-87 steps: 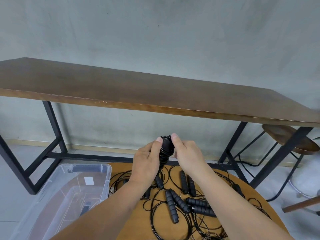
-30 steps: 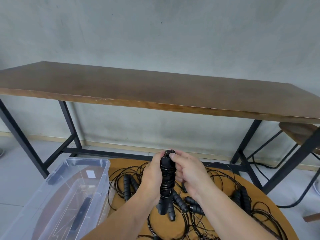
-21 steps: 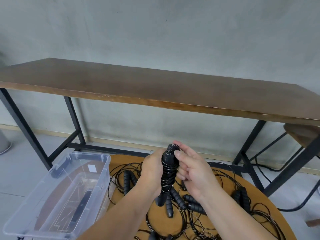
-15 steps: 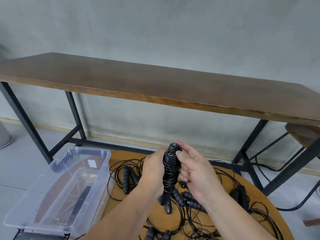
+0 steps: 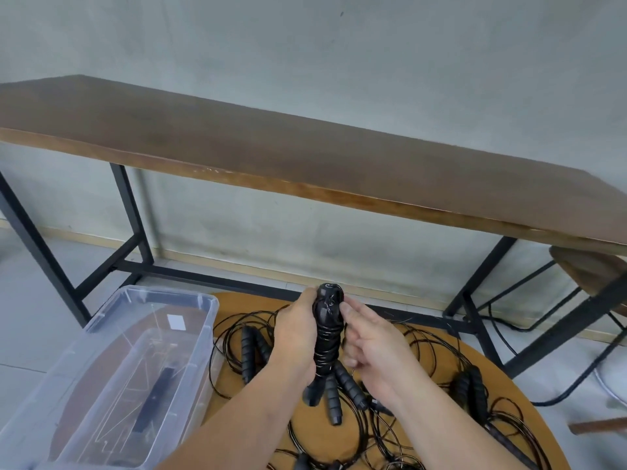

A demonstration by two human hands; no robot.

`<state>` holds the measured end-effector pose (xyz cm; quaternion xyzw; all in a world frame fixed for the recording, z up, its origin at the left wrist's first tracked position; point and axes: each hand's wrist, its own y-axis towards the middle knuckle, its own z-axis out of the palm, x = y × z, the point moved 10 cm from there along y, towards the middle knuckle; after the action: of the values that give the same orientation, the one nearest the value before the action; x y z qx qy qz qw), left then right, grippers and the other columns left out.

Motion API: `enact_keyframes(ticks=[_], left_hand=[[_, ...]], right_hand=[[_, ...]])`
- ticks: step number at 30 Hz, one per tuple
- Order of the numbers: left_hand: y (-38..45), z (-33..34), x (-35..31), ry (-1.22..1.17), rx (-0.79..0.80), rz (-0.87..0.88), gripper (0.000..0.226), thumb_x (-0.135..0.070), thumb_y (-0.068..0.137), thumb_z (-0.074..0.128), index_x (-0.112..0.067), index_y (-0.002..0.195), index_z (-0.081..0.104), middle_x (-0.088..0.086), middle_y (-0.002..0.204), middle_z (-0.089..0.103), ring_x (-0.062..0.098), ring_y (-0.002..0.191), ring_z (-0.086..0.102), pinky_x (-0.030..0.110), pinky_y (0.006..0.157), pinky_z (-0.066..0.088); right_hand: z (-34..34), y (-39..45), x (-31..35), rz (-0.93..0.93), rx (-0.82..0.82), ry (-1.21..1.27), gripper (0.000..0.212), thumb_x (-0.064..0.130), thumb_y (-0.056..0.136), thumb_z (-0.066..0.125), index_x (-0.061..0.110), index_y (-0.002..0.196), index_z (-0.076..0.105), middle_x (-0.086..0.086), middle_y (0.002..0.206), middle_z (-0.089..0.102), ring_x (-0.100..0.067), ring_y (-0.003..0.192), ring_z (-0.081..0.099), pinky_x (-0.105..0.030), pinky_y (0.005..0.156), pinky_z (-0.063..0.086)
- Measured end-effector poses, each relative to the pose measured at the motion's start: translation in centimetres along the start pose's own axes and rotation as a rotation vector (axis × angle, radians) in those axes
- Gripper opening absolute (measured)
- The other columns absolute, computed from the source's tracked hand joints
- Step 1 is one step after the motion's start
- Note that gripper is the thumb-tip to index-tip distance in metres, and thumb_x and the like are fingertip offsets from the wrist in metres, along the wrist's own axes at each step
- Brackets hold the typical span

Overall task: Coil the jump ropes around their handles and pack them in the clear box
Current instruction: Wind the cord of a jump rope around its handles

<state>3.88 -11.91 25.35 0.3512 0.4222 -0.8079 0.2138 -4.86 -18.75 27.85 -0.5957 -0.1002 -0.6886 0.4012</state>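
We hold the wound rope [image 5: 326,337] upright, left hand [image 5: 294,337] grasping it, right hand [image 5: 369,347] pinching its side. The box [image 5: 207,320] lies left of the rope, nearer the left hand.

Grey wall [image 5: 373,62]; long wooden table [image 5: 305,154], black metal legs; grey floor [image 5: 30,300]; possibly stool [image 5: 590,269] right.
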Motion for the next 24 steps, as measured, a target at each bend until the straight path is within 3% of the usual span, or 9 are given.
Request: enact_keyframes(ticks=[3,5,7,10,13,17,19,24], left_hand=[[1.0,-0.9,-1.5,0.088,-0.017,0.074,0.049,-0.049,0.095,0.054,-0.006,0.079,0.069,0.013,0.066,0.065,0.034,0.066,0.063,0.053,0.071,0.055],[1.8,-1.5,-2.1,0.172,-0.019,0.079,0.058,-0.060,0.096,0.044,-0.008,0.088,0.070,0.015,0.078,0.071,0.037,0.077,0.069,0.053,0.079,0.056],[2.5,-2.2,-2.1,0.221,-0.023,0.030,0.064,-0.067,0.094,0.040,-0.010,0.093,0.069,0.016,0.089,0.072,0.034,0.085,0.070,0.044,0.081,0.057],[3.5,-2.8,-1.8,0.254,-0.011,-0.044,0.066,-0.069,0.093,0.037,-0.011,0.093,0.068,0.015,0.090,0.072,0.032,0.087,0.070,0.043,0.084,0.057],[4.1,-3.1,-1.9,0.229,0.008,-0.084,0.059,-0.064,0.097,0.036,-0.013,0.099,0.066,0.013,0.091,0.072,0.031,0.087,0.069,0.043,0.083,0.058],[5.3,-3.6,-1.8,0.154,0.043,-0.140,0.044,-0.045,0.104,0.038,-0.009,0.110,0.063,0.015,0.097,0.071,0.029,0.085,0.068,0.033,0.061,0.055],[6.0,-4.0,-1.6,0.192,0.072,-0.133,0.035,-0.034,0.105,0.040,-0.009,0.113,0.064,0.012,0.099,0.072,0.023,0.082,0.067,0.029,0.059,0.051],[8.4,-5.8,-0.7,0.370,0.113,-0.056,0.034,-0.014,0.105,0.036,-0.022,0.124,0.062,0.005,0.112,0.070,0.021,0.101,0.065,0.038,0.089,0.054]], right_hand=[[1.0,1.6,0.1,-0.041,-0.018,-0.230,0.021,0.033,0.101,0.052,0.025,0.113,0.067,0.004,0.052,0.037,-0.011,0.047,0.031,-0.026,0.050,0.026],[2.0,2.3,1.2,-0.091,-0.026,-0.475,0.026,0.044,0.102,0.045,0.033,0.103,0.070,0.010,0.055,0.046,-0.007,0.052,0.040,-0.023,0.053,0.030],[2.7,2.9,2.0,-0.132,-0.042,-0.648,0.027,0.052,0.101,0.038,0.044,0.092,0.062,0.018,0.073,0.056,-0.002,0.072,0.051,-0.020,0.062,0.036],[2.8,4.1,0.6,-0.050,-0.062,-0.531,0.029,0.058,0.099,0.035,0.043,0.115,0.055,0.015,0.111,0.059,-0.009,0.106,0.058,-0.023,0.074,0.049],[2.2,4.7,-1.8,0.004,-0.116,-0.309,0.032,0.060,0.096,0.044,0.036,0.113,0.056,-0.001,0.110,0.068,-0.021,0.101,0.068,-0.040,0.084,0.059],[1.7,4.8,-3.8,-0.064,-0.112,-0.551,0.047,0.059,0.086,0.062,0.034,0.125,0.058,0.007,0.116,0.068,-0.014,0.106,0.066,-0.043,0.096,0.054],[1.3,5.1,-4.0,-0.064,-0.127,-0.543,0.038,0.049,0.089,0.065,0.031,0.122,0.061,0.006,0.113,0.071,-0.014,0.103,0.068,-0.042,0.094,0.055],[1.1,7.4,-6.9,0.090,-0.014,-0.531,0.022,0.041,0.094,0.063,0.031,0.112,0.071,0.007,0.108,0.074,-0.016,0.106,0.067,-0.042,0.100,0.051]])
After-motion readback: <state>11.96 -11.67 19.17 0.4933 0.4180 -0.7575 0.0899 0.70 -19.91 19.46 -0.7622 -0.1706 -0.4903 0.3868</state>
